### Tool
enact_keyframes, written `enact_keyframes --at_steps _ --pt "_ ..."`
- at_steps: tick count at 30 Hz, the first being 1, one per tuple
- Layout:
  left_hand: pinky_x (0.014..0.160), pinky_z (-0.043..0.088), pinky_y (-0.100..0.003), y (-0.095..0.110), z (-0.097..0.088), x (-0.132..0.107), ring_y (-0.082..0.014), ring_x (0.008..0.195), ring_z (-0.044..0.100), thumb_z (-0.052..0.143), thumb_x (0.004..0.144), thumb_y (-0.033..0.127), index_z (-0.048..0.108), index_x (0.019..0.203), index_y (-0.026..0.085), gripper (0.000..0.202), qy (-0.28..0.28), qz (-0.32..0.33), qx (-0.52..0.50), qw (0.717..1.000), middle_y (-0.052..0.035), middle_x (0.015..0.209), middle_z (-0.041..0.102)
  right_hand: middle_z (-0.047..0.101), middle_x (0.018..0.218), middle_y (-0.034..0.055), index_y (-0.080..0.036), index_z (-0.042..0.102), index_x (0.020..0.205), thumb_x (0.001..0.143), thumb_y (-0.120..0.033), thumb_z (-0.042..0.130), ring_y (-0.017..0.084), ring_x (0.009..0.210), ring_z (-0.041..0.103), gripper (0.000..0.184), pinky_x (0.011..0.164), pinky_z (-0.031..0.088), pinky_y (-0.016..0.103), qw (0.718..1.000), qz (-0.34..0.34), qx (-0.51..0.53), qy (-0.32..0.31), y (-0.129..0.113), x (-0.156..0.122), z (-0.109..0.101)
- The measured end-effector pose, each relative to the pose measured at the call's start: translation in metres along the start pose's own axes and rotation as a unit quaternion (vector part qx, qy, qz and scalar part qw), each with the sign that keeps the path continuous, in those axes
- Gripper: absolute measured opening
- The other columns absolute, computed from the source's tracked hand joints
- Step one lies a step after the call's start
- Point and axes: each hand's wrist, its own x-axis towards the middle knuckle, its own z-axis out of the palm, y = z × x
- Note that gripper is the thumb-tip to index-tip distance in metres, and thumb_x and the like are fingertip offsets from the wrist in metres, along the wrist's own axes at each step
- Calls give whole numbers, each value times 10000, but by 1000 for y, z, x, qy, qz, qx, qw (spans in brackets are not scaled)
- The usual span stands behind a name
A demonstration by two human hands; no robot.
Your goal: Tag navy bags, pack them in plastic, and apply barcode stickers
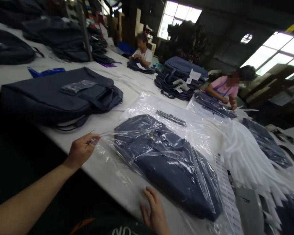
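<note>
A navy fabric bag (161,160) lies flat on the white table (107,143), inside a clear plastic bag (147,111) that covers it loosely. My left hand (82,150) pinches the near left edge of the clear plastic between its fingers and pulls the film taut. My right hand (154,209) rests at the table's front edge, fingers spread, touching the plastic near the lower end of the navy bag. It grips nothing.
A large navy bag (61,96) lies to the left, and a stack of navy bags (178,80) stands ahead. White plastic sheets (250,156) lie on the right. Co-workers sit along the far side, one handling plastic-wrapped goods (214,105). The table's near edge drops into darkness.
</note>
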Motion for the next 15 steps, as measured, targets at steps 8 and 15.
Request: enact_keyframes --at_steps 8,15 --pt "738 447 -249 3 -6 23 -172 779 609 490 785 401 668 896 156 323 53 -33 -78 995 -37 841 684 568 1310 157 -208 666 1156 725 -261 703 353 1289 438 435 1054 316 600 983 -115 -112 -93 -16 78 -12" --pt "559 345 -235 8 5 28 -108 557 469 580 772 590 652 789 151 445 9 -63 -100 993 23 577 545 694 698 -13 -176 472 1352 898 -335 516 135 534 630 483 487 528 233 977 -13 70 -199 -42 39 52"
